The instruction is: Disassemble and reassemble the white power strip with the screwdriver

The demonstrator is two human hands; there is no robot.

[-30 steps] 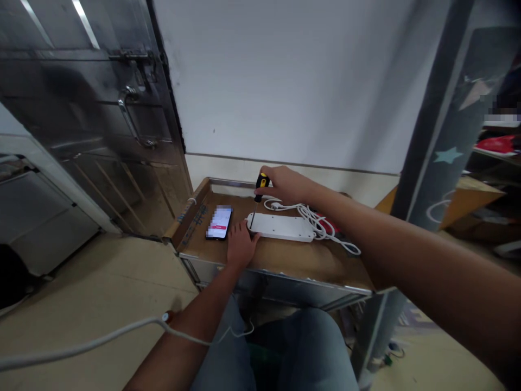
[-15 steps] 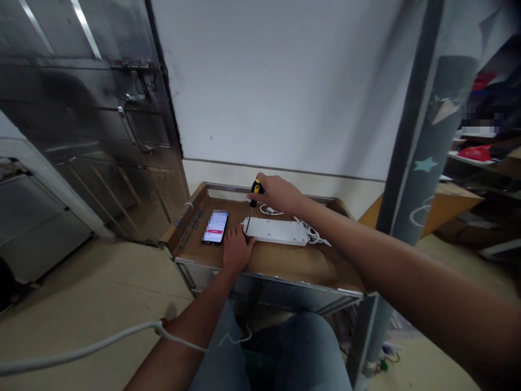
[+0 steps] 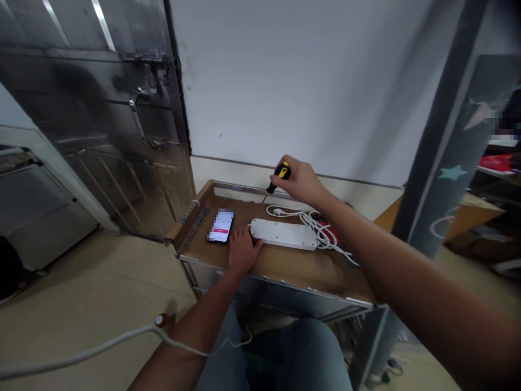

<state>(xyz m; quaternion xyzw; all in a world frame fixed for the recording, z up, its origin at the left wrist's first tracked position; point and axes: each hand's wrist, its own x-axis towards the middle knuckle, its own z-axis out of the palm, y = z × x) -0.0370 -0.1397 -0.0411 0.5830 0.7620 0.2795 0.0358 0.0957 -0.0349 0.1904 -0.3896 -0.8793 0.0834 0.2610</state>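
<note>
A white power strip lies on a low wooden table, its coiled white cord to the right. My left hand rests flat on the table, fingers touching the strip's left end. My right hand is closed round a black and yellow screwdriver, held in the air above the strip's far side, its tip clear of the strip. A phone with a lit screen lies left of the strip.
A metal door with a handle stands at the left, a white wall behind the table. A grey post rises at the right, with shelves beyond. A white cable crosses my left arm. My knees are under the table's front edge.
My right hand has lifted the screwdriver off the strip's left end and moved it up and to the right. My left hand has stayed at the strip's end.
</note>
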